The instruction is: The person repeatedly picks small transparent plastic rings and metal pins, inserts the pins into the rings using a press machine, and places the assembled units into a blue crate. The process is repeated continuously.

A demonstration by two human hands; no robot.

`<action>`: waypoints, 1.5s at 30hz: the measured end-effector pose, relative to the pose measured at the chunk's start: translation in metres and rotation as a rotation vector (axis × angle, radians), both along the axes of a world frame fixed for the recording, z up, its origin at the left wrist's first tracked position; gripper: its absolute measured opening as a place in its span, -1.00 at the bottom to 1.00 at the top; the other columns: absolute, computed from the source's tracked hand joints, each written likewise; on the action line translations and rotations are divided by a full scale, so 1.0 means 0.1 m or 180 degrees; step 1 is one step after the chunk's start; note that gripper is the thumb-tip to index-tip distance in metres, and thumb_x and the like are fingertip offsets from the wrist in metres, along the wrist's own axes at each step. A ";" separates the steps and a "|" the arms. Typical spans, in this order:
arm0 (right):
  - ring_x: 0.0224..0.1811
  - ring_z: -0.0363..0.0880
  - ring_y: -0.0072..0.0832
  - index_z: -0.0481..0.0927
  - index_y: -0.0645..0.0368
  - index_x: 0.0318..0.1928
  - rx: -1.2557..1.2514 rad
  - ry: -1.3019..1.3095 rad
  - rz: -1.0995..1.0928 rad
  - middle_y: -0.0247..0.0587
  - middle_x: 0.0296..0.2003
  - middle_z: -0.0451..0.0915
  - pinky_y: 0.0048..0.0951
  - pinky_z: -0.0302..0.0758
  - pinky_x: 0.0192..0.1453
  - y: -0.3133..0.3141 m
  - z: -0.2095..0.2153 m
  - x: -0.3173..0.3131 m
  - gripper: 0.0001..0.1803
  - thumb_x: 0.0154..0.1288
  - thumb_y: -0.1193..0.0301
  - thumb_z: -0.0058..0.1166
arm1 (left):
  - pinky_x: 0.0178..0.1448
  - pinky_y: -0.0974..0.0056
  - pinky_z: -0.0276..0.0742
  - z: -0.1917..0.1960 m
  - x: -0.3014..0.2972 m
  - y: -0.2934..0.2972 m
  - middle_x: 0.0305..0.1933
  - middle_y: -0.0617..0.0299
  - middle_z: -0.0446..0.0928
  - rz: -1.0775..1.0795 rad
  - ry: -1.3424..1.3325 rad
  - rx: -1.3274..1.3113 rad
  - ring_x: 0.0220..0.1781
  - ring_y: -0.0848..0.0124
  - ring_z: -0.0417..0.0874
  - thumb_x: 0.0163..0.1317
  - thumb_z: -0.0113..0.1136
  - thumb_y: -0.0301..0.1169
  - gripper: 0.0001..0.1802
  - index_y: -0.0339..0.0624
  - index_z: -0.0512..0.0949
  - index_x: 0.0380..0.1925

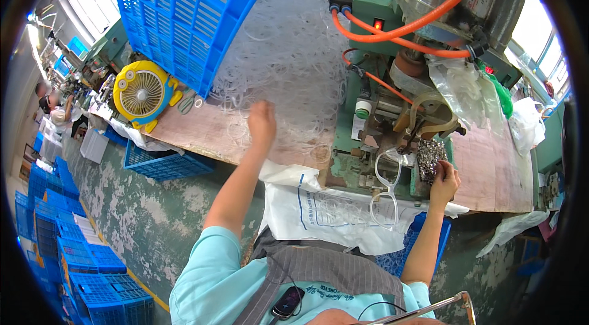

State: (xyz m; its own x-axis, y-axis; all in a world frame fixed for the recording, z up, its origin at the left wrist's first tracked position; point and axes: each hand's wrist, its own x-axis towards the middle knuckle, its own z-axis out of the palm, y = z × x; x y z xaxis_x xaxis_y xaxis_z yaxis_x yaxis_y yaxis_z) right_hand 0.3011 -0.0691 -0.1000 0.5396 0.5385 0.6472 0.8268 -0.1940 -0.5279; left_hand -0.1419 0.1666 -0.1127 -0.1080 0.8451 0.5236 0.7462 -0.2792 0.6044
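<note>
My left hand (262, 125) is over the table at the near edge of a big heap of transparent plastic eyeglass frames (288, 49). Its fingers are curled in, and whatever they may hold is hidden. At the machine, my right hand (446, 184) pinches at the edge of a pile of tiny metal parts (431, 158), perhaps hinges; anything between its fingertips is too small to make out. One transparent eyeglass frame (391, 189) hangs at the front of the green bench machine (392, 116), left of the metal parts, with neither hand touching it.
A tipped blue crate (184, 12) leans beside the heap. On the table's left stands a yellow and blue fan (142, 95) near scissors (186, 104). Orange hoses (399, 33) loop over the machine. White sacking (331, 211) covers my lap. Blue crates (98, 288) are stacked at left.
</note>
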 end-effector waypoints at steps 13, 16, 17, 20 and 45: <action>-0.26 0.58 -0.34 0.69 0.11 -0.30 0.0342 0.0680 0.0364 -0.23 -0.40 0.67 -0.33 0.48 -0.12 0.13 0.41 -0.43 -0.85 0.07 0.59 0.25 | 0.28 -0.03 0.24 0.98 1.17 -1.49 -0.04 0.21 0.60 -0.2866 0.0023 0.1872 -0.10 0.27 0.61 -0.04 0.19 -0.53 -0.62 -0.07 0.60 -0.13; -0.23 0.57 -0.38 0.68 0.17 -0.28 0.0568 0.1280 0.0974 -0.24 -0.34 0.66 -0.40 0.46 -0.07 0.13 0.69 -0.75 -0.84 0.09 0.62 0.21 | 0.20 0.00 0.39 1.11 1.33 -1.57 -0.01 0.17 0.59 -0.3411 -0.0146 0.1794 -0.07 0.23 0.62 -0.03 0.26 -0.54 -0.59 -0.06 0.60 -0.09; -0.24 0.55 -0.39 0.68 0.18 -0.30 0.0664 0.0963 0.1102 -0.25 -0.34 0.65 -0.41 0.46 -0.10 0.12 0.79 -0.85 -0.86 0.09 0.62 0.21 | 0.18 0.00 0.41 1.14 1.37 -1.58 0.00 0.17 0.59 -0.3570 -0.0195 0.1699 -0.07 0.22 0.62 -0.04 0.29 -0.53 -0.58 -0.07 0.60 -0.09; -0.26 0.54 -0.39 0.66 0.17 -0.24 0.0631 0.1060 0.1329 -0.24 -0.36 0.64 -0.40 0.42 -0.05 0.06 0.97 -1.08 -0.78 0.04 0.62 0.25 | 0.12 0.00 0.46 1.19 1.47 -1.57 0.00 0.15 0.59 -0.3893 -0.0270 0.1530 -0.08 0.19 0.62 -0.01 0.32 -0.50 -0.61 -0.09 0.60 -0.09; -0.26 0.61 -0.22 0.64 0.11 -0.13 -0.0241 0.0732 -0.0481 -0.19 -0.31 0.68 -0.23 0.49 -0.11 0.22 0.41 -0.14 -0.74 0.13 0.40 0.27 | 0.19 -0.03 0.45 1.10 1.52 -1.55 -0.02 0.14 0.61 -0.4524 -0.0286 0.1293 -0.06 0.18 0.62 0.09 0.32 -0.44 -0.67 -0.13 0.60 -0.09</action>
State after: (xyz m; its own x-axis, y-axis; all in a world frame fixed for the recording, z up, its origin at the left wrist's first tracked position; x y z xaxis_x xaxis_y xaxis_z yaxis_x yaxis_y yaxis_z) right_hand 0.2870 -0.0473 -0.0592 0.7454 0.4828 0.4597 0.6458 -0.3520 -0.6775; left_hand 0.0101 0.0115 -0.0025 0.6207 0.0682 0.7811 -0.3259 -0.8836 0.3361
